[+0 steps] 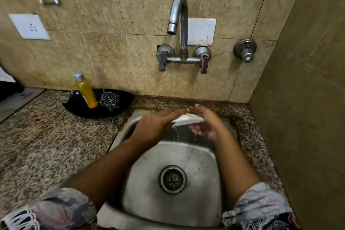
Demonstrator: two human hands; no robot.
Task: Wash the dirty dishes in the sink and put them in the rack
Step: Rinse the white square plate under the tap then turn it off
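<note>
- The patterned sleeves [261, 205] sit pushed up above the elbows, most likely to stay dry while both forearms reach over the basin.
- The sink [173, 157] lies directly below the arms; its drain [172, 179] is uncovered, so rinse water can run away instead of pooling. No other dishes show in the basin.
- The white plate [188, 120] is held above the far end of the sink, tilted with one edge low, and water drips off that edge into the basin. That angle probably lets the water shed rather than collect on the plate.
- The left hand [158, 123] lies over the plate's near left side with its fingers fairly straight along the surface, steadying or rubbing it.
- The right hand [207, 125] cups the plate's right edge from beside and below, fingers curved round the rim and wet, bearing its weight.
- On the counter [46, 136] at far left a black dish [119, 110] keeps the yellow soap bottle [86, 91] and the steel scrubber [109, 101] together within reach.
- The tap [178, 17] on the wall hangs over the plate, and a thin stream seems to fall from it.
- No rack is in view, so the plate is judged to be at the rinsing step.
</note>
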